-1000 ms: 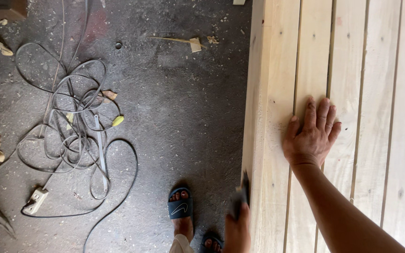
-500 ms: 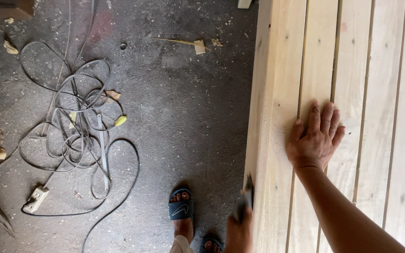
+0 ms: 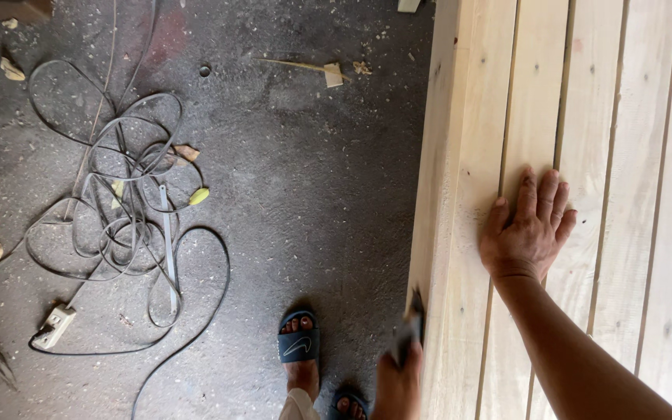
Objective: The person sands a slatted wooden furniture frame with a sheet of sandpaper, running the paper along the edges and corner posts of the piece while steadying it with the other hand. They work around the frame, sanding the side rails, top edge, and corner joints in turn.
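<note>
At the bottom of the view, just against the near left edge of the slatted wooden panel [image 3: 585, 117], the left hand [image 3: 397, 383] is seen clenched around a small dark sanding block or pad [image 3: 412, 323], which is blurred and pressed to the panel's side face; its exact kind cannot be told. The wrist is bent so that the knuckles face the floor side and the tool is pointed up along the edge. Beside that hand, away from the panel, two feet in dark slide sandals [image 3: 299, 342] are planted on the concrete floor [image 3: 313, 179]. A little farther up, the right hand [image 3: 528, 229] is laid flat on top of the panel, palm down, fingers spread loosely and gripping nothing, with the forearm stretched in from the lower right as a brace. The panel's boards look pale, clean and already nailed together, so the assembly is judged finished; the edge work is judged to be at its near end only, with the long run of the side face beyond the tool yet to be covered. Farther out to the left of the panel, a tangled grey cable [image 3: 118, 225] with a white socket block [image 3: 54, 325] is spread over the floor, and wood offcuts [image 3: 333, 74] are scattered near the panel's far end.
</note>
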`<state>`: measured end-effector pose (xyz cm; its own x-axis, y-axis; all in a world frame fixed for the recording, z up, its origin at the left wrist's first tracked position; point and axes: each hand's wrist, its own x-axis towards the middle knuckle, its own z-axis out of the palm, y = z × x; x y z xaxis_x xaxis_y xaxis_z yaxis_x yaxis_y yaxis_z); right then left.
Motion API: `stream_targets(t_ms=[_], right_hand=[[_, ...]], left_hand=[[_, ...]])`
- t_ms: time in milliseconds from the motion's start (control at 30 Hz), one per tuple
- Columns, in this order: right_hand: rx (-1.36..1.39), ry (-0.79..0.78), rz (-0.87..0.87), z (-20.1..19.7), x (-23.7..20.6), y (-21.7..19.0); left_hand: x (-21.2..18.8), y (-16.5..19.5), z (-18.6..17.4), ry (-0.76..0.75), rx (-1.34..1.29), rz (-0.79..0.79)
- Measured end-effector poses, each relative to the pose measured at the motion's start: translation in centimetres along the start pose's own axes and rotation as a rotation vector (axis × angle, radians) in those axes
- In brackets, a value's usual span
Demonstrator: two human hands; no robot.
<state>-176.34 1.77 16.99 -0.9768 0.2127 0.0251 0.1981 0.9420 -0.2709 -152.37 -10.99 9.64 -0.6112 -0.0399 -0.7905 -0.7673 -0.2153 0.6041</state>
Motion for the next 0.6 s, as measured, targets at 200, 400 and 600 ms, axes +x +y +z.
stream_targets(t_ms=[200, 400, 600], right_hand=[[-0.012, 0.010, -0.029, 0.1, 0.0, 0.0], [-0.012, -0.002, -0.011, 0.2, 0.0, 0.2], [-0.009, -0.010, -0.001, 0.2, 0.1, 0.4]], left_hand=[[0.1, -1.4, -0.2, 0.014, -0.076, -0.104], [3.6, 5.5, 0.8, 0.122, -0.187, -0.258], [-0.5, -3.4, 0.6, 0.103, -0.247, -0.277]])
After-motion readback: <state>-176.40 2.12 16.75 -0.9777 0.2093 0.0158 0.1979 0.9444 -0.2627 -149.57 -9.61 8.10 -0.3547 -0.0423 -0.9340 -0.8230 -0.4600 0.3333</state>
